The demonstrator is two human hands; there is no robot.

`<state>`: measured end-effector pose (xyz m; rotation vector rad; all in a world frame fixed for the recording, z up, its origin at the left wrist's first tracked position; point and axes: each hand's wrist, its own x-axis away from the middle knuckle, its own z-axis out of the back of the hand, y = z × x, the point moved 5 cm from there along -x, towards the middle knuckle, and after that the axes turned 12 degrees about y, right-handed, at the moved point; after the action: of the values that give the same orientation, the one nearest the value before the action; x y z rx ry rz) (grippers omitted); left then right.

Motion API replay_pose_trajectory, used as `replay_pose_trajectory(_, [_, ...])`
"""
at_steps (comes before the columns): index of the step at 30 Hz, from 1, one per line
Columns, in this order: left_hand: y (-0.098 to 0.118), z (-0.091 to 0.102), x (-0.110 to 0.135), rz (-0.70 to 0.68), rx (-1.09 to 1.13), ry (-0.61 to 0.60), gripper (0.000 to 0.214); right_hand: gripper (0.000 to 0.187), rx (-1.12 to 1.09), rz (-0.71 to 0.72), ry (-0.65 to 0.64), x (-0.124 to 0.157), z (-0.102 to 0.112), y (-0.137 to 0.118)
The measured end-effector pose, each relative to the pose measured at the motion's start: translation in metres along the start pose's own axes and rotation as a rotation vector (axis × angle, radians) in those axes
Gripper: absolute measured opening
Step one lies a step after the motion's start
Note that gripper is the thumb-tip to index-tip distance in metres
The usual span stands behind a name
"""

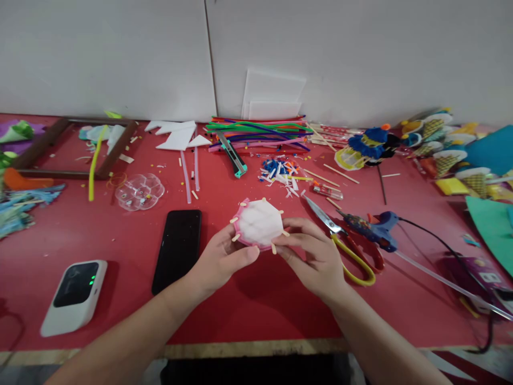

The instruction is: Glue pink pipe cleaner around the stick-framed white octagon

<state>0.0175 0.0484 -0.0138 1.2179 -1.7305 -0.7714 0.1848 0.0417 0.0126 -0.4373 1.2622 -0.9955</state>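
Both hands hold a small craft piece [258, 223] just above the red table [256, 310]. It is a white hexagonal foam shape edged in pink, with short wooden stick ends poking out around its rim. My left hand [222, 256] grips its lower left side with the thumb pressed under the edge. My right hand [315, 254] pinches its lower right edge with closed fingers.
A black phone [177, 248] lies left of the hands and a white device [74, 295] further left. Yellow-handled scissors [347, 246] and a blue glue gun [374, 229] lie to the right. Pipe cleaners [256, 133], a utility knife [232, 155], sticks and scraps lie behind.
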Motion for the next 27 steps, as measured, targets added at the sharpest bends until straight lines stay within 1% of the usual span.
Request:
replay_pose_trajectory(4, [0.0001,0.0012,-0.0002,-0.012,-0.010,-0.007,0.043,0.017,-0.004,0.020,0.011,-0.0011,0.0006,-0.0021])
replay_pose_trajectory(8, [-0.0017,0.0021,-0.0005,-0.002,-0.034,-0.041,0.048,0.018,0.004,0.034,0.022,-0.0020,0.0012,-0.0033])
replay_pose_trajectory(10, [-0.0023,0.0024,-0.0009,-0.001,-0.042,-0.051,0.047,0.017,0.017,0.032,0.025,-0.0021,0.0014,-0.0033])
replay_pose_trajectory(18, [-0.0054,0.0066,-0.0028,0.014,-0.045,-0.006,0.046,0.016,0.041,0.021,0.021,-0.0026,0.0011,-0.0025])
replay_pose_trajectory(23, [-0.0026,0.0061,-0.0034,0.001,-0.069,0.014,0.041,0.021,0.080,0.094,0.015,-0.0017,0.0004,-0.0047])
replay_pose_trajectory(27, [-0.0018,0.0054,-0.0031,0.053,-0.061,0.022,0.038,0.022,0.104,0.120,0.017,-0.0006,-0.0008,-0.0044])
